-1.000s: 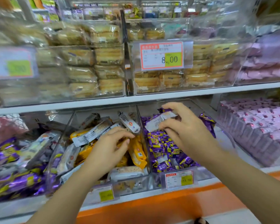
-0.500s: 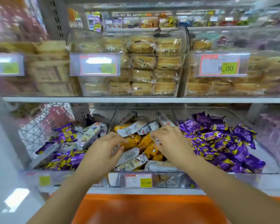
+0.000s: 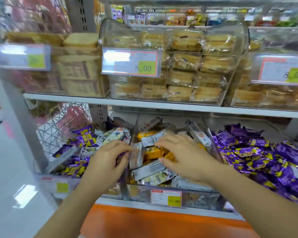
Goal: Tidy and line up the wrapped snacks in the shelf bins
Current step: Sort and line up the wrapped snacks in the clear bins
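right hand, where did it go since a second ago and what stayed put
The right hand swung left, from above the purple candies to the middle bin; its fingers now lie on a white packet. The left hand stayed by that bin's left wall.

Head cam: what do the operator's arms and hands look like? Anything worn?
Left hand and right hand are ungloved. Left forearm and right forearm are uncovered to the frame's edge; no sleeve shows. No watch, ring or bracelet visible, though motion blur hides fine detail.
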Tool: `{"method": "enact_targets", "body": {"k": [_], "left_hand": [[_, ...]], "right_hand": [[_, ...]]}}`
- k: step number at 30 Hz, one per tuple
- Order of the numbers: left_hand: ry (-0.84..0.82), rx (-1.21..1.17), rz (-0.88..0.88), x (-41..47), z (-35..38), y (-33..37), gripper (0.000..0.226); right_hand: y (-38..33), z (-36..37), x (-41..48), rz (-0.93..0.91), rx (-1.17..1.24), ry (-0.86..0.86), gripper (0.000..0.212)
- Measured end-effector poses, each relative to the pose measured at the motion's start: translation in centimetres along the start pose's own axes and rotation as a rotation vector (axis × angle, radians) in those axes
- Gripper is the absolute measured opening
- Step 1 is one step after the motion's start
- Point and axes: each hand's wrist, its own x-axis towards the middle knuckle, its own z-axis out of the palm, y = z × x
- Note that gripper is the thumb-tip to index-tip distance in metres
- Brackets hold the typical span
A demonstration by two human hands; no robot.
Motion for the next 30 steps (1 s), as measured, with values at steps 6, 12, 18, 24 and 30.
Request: {"method": "enact_targets", "body": {"k": [6,12,18,24,30], "left_hand": [[0.023,-0.018,-0.027,-1.6,-3.4,-4.6,0.029],[-0.119,0.052,-0.101,-4.1,-5.8,-9.8,0.038],[-0.307,0.046,-0.197,-4.4,-5.7,-12.0,0.068],[-0.371,0.024,-0.27,-3.7,-6.5,-12.7,0.061],[-0.549,0.018,-0.275,-1.7,-6.9,-13.0,0.059]], "right_hand": [[-5.5,2.8,5.6,-0.177,0.102,0.089,0.03],[-9.4,4.9,9.6,-0.223,-0.18,-0.1,0.055],[-11.7,6.4,12.1,-0.127,-0.345,-0.304,0.078],[-12.7,6.9,13.8,-0.069,-0.113,-0.373,0.068],[-12.6,6.4,13.6,-0.008,0.049,-0.37,0.059]]}}
